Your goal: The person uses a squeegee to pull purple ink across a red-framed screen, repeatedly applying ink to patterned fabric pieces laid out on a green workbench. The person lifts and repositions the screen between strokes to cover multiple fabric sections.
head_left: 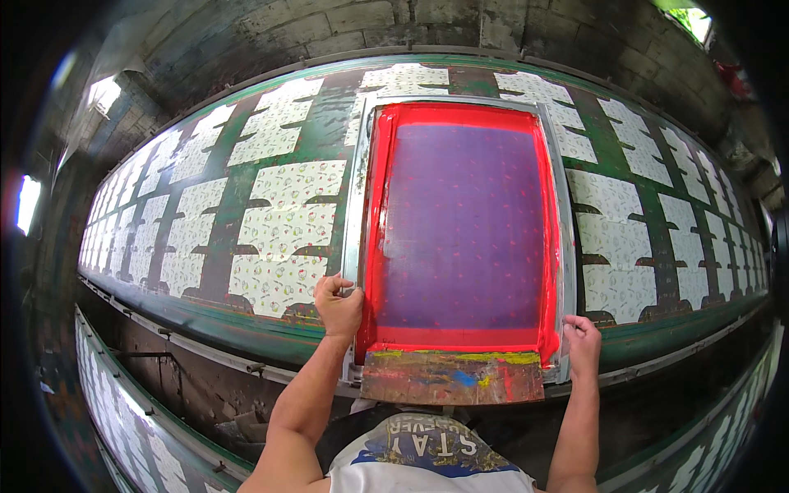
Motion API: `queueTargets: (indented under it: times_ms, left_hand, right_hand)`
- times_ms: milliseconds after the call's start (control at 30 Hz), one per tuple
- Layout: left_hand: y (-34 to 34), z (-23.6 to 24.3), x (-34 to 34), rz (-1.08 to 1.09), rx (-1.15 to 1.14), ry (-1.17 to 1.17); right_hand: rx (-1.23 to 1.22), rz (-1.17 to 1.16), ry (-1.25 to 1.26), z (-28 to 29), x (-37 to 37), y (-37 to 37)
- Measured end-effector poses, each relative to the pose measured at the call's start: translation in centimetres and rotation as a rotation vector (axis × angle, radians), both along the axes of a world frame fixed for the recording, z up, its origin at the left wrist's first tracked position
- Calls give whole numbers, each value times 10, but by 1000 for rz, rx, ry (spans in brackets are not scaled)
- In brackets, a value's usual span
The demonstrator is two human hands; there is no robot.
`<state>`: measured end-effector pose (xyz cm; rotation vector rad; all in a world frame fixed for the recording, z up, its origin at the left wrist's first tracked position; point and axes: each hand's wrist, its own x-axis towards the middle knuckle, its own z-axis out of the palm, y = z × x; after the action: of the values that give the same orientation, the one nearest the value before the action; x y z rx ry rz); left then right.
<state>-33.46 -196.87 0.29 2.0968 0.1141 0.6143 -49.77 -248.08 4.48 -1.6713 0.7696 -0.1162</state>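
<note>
A silk-screen printing frame (pixel 355 197) with metal rails lies in front of me on a long green table. Its mesh (pixel 468 230) is purple, with wet red ink along the borders, thickest at the left and right sides. My left hand (pixel 339 308) is closed on the left rail near its lower end. On the opposite rail, slightly nearer to me, my right hand (pixel 582 341) has its fingers curled against the edge. A wooden board (pixel 452 380) stained with yellow, blue and red paint crosses the near end of the frame, between my hands.
White printed fabric pieces (pixel 288 222) lie in rows along the green table (pixel 325 172) on both sides of the frame. A metal rail (pixel 222 361) runs along its near edge. Other tables with fabric (pixel 140 431) stand at the lower corners. Behind is a block wall (pixel 362 25).
</note>
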Motion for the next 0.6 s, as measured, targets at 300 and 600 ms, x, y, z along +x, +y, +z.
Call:
queueTargets:
  times_ms: [300, 600]
  left_hand:
    - [1, -6, 1, 0, 79, 49]
    - [-4, -3, 5, 34, 165, 200]
  right_hand:
    - [-86, 89, 0, -15, -9, -7]
    - [-985, 622, -180, 55, -33, 89]
